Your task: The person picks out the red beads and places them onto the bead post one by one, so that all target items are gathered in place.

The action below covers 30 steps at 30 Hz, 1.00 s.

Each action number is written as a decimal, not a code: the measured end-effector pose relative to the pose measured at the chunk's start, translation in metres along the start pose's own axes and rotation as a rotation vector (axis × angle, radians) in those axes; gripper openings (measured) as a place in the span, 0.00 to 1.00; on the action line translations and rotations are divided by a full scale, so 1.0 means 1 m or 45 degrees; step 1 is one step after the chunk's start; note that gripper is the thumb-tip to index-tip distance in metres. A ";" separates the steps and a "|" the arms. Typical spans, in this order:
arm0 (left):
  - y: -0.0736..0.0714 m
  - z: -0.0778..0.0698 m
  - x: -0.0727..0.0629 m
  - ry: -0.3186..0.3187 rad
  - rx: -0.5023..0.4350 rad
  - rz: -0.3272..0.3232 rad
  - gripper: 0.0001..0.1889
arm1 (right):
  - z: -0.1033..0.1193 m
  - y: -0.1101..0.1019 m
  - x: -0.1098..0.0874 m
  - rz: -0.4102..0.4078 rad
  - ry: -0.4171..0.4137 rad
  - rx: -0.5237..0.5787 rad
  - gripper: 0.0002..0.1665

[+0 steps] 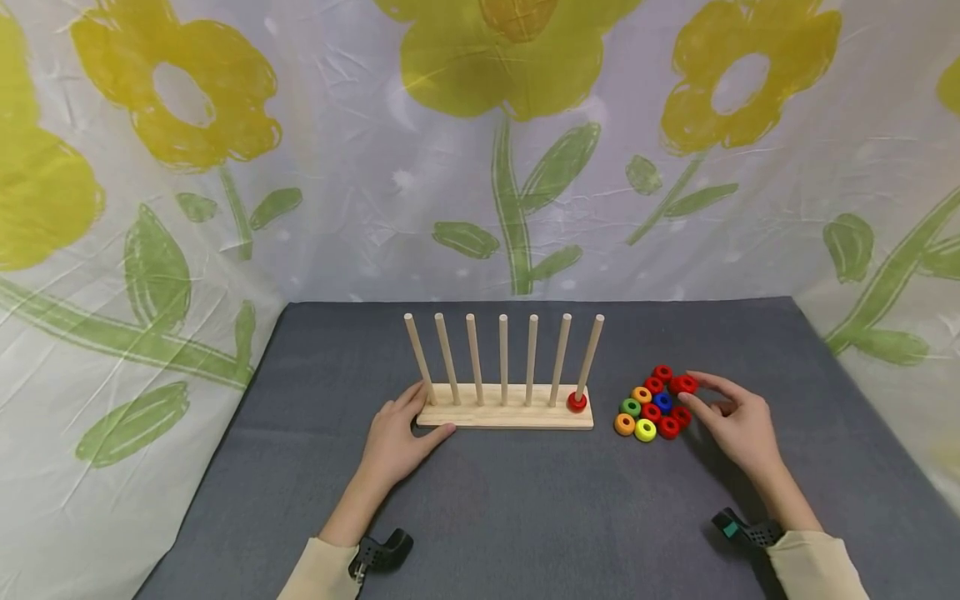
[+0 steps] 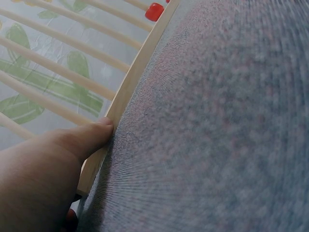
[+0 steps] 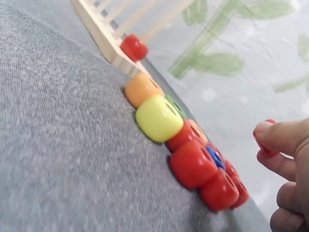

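Note:
A wooden peg rack (image 1: 506, 417) with a row of upright pegs stands on the grey cloth. One red bead (image 1: 577, 402) sits at the foot of its rightmost peg. My left hand (image 1: 393, 437) holds the rack's left end, the thumb along the front edge and the fingers behind. To the right of the rack lies a cluster of beads: several red, plus orange, green, a blue bead (image 1: 662, 403) and a yellow bead (image 3: 159, 119). Between thumb and forefinger, my right hand (image 1: 738, 425) pinches a red bead (image 3: 266, 146), raised off the cloth beside the cluster.
The dark grey cloth (image 1: 525, 517) covers the table. Behind and at both sides hangs a pale curtain (image 1: 360, 167) printed with yellow flowers and green leaves. A black wrist device (image 1: 750, 530) is strapped on each arm.

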<state>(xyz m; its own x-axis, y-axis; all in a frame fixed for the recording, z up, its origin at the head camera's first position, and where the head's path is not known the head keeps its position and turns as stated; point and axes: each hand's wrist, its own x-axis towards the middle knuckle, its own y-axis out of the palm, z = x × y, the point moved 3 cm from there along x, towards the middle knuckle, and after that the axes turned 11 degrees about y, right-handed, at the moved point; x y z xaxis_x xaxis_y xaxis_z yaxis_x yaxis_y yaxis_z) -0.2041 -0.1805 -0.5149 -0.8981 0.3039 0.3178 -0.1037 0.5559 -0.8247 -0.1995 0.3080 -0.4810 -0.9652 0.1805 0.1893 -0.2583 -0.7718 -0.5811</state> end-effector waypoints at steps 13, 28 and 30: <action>-0.001 -0.001 0.000 0.014 0.010 0.002 0.44 | 0.029 0.011 0.014 0.069 -0.027 0.107 0.23; -0.002 -0.003 0.001 0.017 0.015 0.000 0.43 | 0.081 0.022 0.019 0.088 -0.102 0.175 0.22; -0.002 -0.003 0.001 0.015 0.013 -0.001 0.43 | 0.097 0.021 0.016 0.085 -0.129 0.189 0.21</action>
<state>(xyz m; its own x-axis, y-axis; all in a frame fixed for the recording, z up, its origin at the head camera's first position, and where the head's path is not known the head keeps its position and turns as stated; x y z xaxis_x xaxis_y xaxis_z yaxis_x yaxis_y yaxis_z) -0.2033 -0.1789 -0.5110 -0.8931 0.3125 0.3237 -0.1086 0.5485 -0.8291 -0.2166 0.2358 -0.4130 -0.9689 0.0693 0.2375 -0.1777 -0.8627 -0.4734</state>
